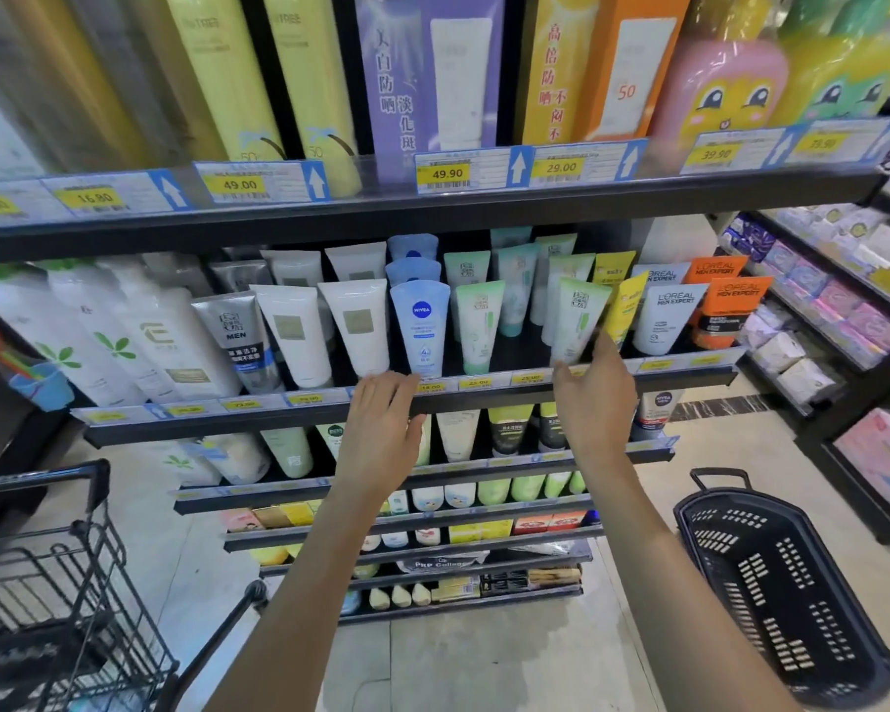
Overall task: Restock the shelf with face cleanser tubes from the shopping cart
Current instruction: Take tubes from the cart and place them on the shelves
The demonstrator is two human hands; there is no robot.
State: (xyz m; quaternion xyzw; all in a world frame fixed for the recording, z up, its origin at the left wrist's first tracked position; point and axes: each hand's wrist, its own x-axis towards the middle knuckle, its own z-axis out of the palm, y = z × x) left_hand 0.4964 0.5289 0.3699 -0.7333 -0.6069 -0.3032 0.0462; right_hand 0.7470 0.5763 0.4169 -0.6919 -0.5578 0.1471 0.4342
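Left hand: the left hand [381, 434] was up at the shelf rail [484, 395], fingers straight and slightly spread, gripping nothing, tips just under the blue tube [420, 328].
Right hand: the right hand [594, 398] was raised too, fingers relaxed and apart, thumb up beside the green-and-white tube [579, 321]; whether it touched that tube, I could not tell.
Blue tube: smooth glossy plastic, flat crimped top, standing cap-down, marked NIVEA in a round badge.
Green-and-white tube: same soft squeeze shape, tilted, its print too small to read.
Left of the fingers: two plain white tubes [325, 331], then a grey tube [237, 336] reading MEN.
Right of the fingers: a yellow tube [625, 310], then white and orange L'Oreal tubes [700, 310] reading MEN EXPERT.
Price tags: yellow strips along the rail, blurred; on the shelf above, 49.90 and 29.00 were clear.
Cart: the black wire shopping cart [47, 583] stood low at the left, well away from both hands.
Basket: a dark slotted plastic basket [771, 588] sat on the floor at the right.
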